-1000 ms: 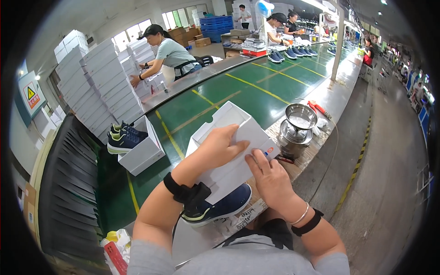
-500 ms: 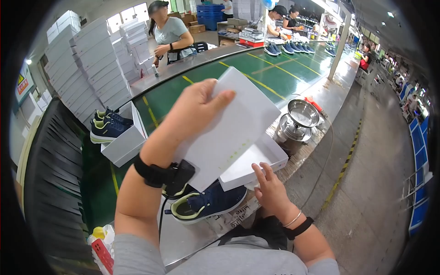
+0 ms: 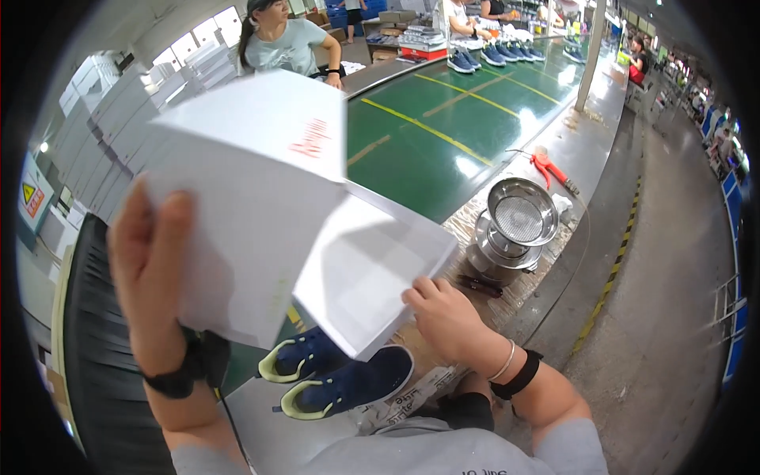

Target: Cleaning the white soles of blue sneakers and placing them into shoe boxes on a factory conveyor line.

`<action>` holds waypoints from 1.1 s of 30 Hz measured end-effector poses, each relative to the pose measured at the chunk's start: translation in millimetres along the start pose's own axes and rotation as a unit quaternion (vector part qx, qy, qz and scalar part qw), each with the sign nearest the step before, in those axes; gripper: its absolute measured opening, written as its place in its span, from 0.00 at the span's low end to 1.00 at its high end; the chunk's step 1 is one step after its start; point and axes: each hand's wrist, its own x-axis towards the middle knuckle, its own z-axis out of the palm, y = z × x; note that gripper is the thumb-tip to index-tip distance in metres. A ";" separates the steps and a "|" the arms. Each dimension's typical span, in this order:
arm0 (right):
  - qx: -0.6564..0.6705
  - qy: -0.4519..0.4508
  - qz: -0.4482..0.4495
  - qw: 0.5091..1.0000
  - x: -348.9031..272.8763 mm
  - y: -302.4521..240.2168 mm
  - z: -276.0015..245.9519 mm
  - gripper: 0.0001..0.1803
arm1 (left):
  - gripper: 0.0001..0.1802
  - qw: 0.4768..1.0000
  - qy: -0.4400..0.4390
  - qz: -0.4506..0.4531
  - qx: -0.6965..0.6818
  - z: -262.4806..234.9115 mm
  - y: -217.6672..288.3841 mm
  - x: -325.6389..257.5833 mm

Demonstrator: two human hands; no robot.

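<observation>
My left hand [image 3: 150,265], slightly blurred, grips a large white shoebox [image 3: 237,214] by its side and holds it up, tilted, at the left. Red print shows on one of its faces. Against it, to the right, a shallow white open box part [image 3: 360,265] shows its hollow inside; whether the two are joined I cannot tell. The fingers of my right hand [image 3: 447,317] are closed on that part's near right edge. Below lie two navy shoes with pale green linings, one shoe [image 3: 356,384] nearer me and the other [image 3: 305,355] partly under the box part.
Right of the box stand a metal dish [image 3: 522,212] on a round metal base and a red-handled tool [image 3: 550,168]. The green belt [image 3: 443,119] runs away from me, with navy shoes [image 3: 495,54] farther along. A person [image 3: 289,43] stands beyond it, near stacked white boxes [image 3: 75,150].
My left hand has swung left and turned the shoebox, bringing its red print into view. My right hand has moved left and closed on the open part's edge. The view has shifted.
</observation>
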 end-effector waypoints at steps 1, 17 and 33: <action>-0.034 0.018 -0.044 0.998 9.1 1.1 -12.2 0.19 | 0.18 0.999 0.018 0.022 0.028 -4.4 5.2 4.6; -0.221 0.321 0.062 0.919 -85.6 92.6 -281.7 0.22 | 0.21 0.910 0.201 0.178 0.316 55.7 97.0 46.4; -0.134 0.469 0.505 0.713 -527.7 73.1 -323.6 0.16 | 0.15 0.875 -0.073 0.467 0.106 354.4 307.4 23.4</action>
